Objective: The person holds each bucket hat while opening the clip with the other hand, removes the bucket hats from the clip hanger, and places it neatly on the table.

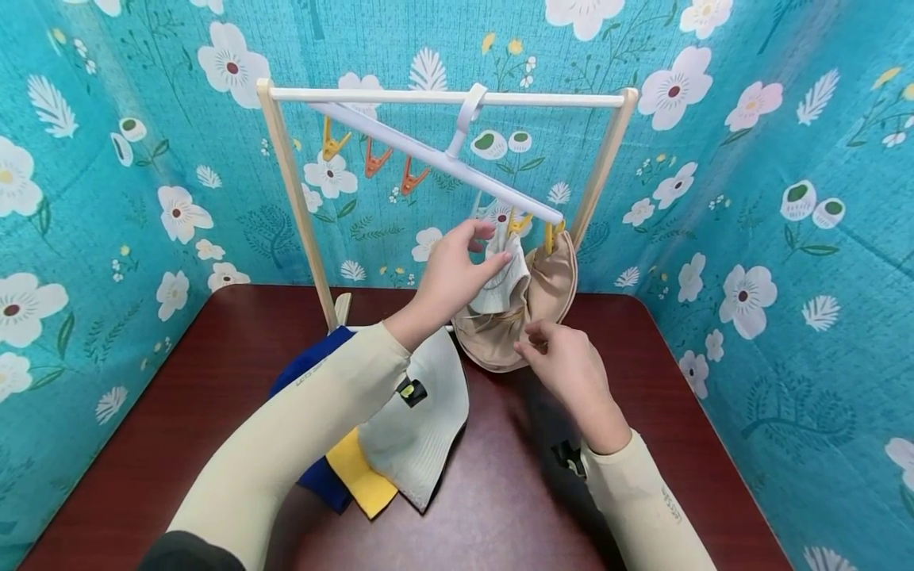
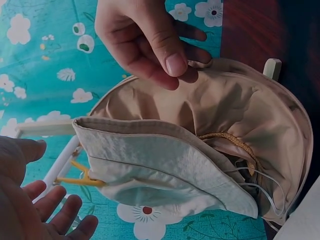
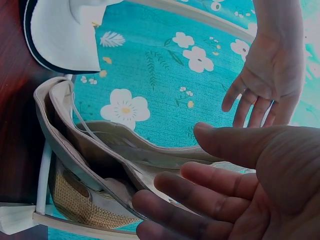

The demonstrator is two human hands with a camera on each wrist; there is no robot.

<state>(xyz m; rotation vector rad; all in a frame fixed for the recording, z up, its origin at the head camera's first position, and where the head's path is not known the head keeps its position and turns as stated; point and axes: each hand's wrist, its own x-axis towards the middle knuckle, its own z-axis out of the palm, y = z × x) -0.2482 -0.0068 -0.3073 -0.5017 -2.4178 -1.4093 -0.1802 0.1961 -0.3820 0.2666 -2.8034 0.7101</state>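
Observation:
A tan brimmed hat (image 1: pixel 553 281) and a smaller off-white hat (image 2: pixel 150 160) hang together from yellow clips (image 1: pixel 550 235) at the low right end of a white hanger (image 1: pixel 435 159). In the left wrist view, a braided cord (image 2: pixel 235 142) and a thin pale strap show between the hats. My left hand (image 1: pixel 457 258) is raised beside the off-white hat, fingers spread and holding nothing. Near the tan hat's lower brim is my right hand (image 1: pixel 567 361), its fingers loosely bent with nothing between them. The right wrist view shows woven material (image 3: pixel 75 200) on the tan hat.
The hanger hooks over the white bar of a wooden-sided rack (image 1: pixel 293 182) and tilts down to the right. One yellow and two orange clips (image 1: pixel 374 159) hang on its left part. A pale grey hat (image 1: pixel 428 412) lies over yellow and blue items on the dark red table (image 1: pixel 178 381).

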